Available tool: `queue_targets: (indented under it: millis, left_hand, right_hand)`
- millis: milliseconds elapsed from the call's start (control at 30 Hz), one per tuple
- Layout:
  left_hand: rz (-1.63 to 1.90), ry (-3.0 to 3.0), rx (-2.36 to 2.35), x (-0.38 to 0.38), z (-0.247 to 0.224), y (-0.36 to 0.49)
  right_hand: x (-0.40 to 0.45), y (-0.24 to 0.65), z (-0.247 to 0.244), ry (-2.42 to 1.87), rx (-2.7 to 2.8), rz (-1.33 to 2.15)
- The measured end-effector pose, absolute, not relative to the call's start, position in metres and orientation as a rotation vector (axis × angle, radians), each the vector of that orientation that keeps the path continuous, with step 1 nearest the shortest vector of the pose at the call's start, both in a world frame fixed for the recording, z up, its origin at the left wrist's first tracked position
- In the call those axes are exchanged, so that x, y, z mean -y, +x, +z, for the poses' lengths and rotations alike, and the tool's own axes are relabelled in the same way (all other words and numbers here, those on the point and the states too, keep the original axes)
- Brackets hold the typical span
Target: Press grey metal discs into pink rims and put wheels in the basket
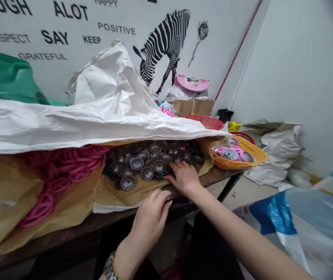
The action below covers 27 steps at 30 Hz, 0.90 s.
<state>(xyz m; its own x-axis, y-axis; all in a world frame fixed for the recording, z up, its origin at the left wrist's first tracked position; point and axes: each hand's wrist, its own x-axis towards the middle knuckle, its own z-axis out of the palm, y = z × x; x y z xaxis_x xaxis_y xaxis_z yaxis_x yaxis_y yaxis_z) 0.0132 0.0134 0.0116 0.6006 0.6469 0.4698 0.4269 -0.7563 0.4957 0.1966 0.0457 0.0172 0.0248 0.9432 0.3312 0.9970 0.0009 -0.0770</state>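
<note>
A heap of grey, wheel-like plastic discs (147,173) lies in an open brown-lined sack. My right hand (186,179) reaches onto the heap's right front edge, thumb and fingers apart, fingertips touching the discs. My left hand (152,212) hovers in front of the sack's lip, near the table edge. Its fingers are curled in toward the thumb, and whatever they may hold is hidden. Left of the discs, pink plastic rings with spokes (60,185) spill from another brown-lined sack (76,208).
White sack cloth (96,120) hangs above both heaps. On the right, a yellow basket (242,160) holds pink wheels with grey discs on them. Behind are a red basket (205,121) and a cardboard box (192,107). A blue-and-white bag (274,217) stands at lower right.
</note>
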Motion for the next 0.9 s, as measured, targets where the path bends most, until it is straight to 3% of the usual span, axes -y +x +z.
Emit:
queue_targets:
  millis: [233,433,633,900]
  left_hand:
    - [1.008,2.566,-1.078,-0.025,0.036,-0.052]
    - [0.767,2.636,-1.707,-0.094,0.058,-0.106]
    - [0.454,2.507,-2.155,-0.156,0.068,-0.133]
    - [0.651,2.275,-2.152,-0.194,0.063,-0.160]
  right_hand:
    - [-0.055,0.203,0.001,-2.028,1.947,-0.262]
    - [-0.054,0.222,0.000,-1.929,1.782,-0.247]
    - [-0.029,0.216,0.002,-1.558,1.278,0.171]
    - [0.034,0.190,-0.012,-1.435,1.204,0.666]
